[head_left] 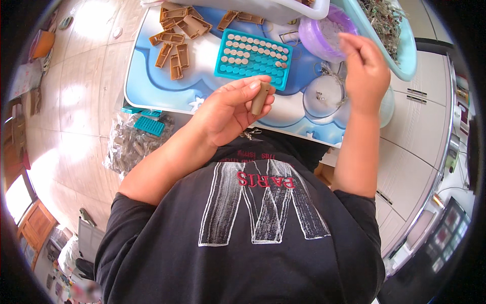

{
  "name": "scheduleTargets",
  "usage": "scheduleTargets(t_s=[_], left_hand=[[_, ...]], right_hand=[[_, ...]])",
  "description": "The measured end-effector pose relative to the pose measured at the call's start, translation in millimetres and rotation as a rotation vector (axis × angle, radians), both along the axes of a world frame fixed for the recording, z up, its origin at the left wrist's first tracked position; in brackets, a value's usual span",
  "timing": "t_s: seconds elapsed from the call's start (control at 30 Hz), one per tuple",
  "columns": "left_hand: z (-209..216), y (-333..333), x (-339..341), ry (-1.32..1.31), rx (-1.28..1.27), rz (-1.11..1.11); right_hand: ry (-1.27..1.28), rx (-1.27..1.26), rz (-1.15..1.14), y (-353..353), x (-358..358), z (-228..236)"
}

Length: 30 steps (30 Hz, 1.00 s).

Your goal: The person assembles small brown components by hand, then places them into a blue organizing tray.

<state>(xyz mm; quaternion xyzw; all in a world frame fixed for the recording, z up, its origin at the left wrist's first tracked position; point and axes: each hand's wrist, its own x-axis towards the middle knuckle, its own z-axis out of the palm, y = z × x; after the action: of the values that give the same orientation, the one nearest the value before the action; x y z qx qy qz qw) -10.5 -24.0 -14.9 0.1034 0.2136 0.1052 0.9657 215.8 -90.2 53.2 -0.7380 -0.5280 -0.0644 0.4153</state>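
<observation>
Fingers of your left hand (238, 99) are clamped on a brown plastic casing (259, 100), the thumb pressed on it near its upper end. Those of your right hand (368, 71) are bent, the tips drawn close to one another beside the purple bowl (308, 39) toward the counter's far right corner; blur hides whether they pinch anything.

Support the casing from beneath with your curled fingers and keep your thumb light, so that the thin shell does not flex or twist. Hold it over the counter (174, 96), not past the near edge, so a dropped bit lands where you can find it. Bring your right fingertips in from the side rather than across your thumb, to leave your view free, and pass clear of the clear round dish (315, 106) near the right end.

As for its look, the casing is slim and oblong, smooth and slightly rounded on the outside, with a small dark mark by your thumb. It tilts in the air between the near edge and the teal tray (220, 58). Its inside is turned from view, whereas some loose brown casings (195, 26) by the far left corner show open hollows.
</observation>
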Motion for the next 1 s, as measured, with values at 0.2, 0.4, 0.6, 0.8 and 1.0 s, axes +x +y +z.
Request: scheduleTargets(t_s=[0.2,0.4,0.6,0.8,1.0], left_hand=[[-8,-1,2,-0.019,0.037,0.031],[1,-1,3,0.060,0.094,-0.003],[12,0,4,0.150,0.156,-0.052],[10,-6,10,0.142,0.151,-0.011],[12,-4,7,0.118,0.119,-0.066]], right_hand=[[0.091,-0.072,0.273,-27,-72,-18],[0.023,-0.074,0.319,-34,-77,-31],[-0.047,-0.072,0.304,-35,-77,-35],[-0.148,-0.169,0.355,-35,-78,-29],[0.101,-0.177,0.296,-36,-81,-29]])
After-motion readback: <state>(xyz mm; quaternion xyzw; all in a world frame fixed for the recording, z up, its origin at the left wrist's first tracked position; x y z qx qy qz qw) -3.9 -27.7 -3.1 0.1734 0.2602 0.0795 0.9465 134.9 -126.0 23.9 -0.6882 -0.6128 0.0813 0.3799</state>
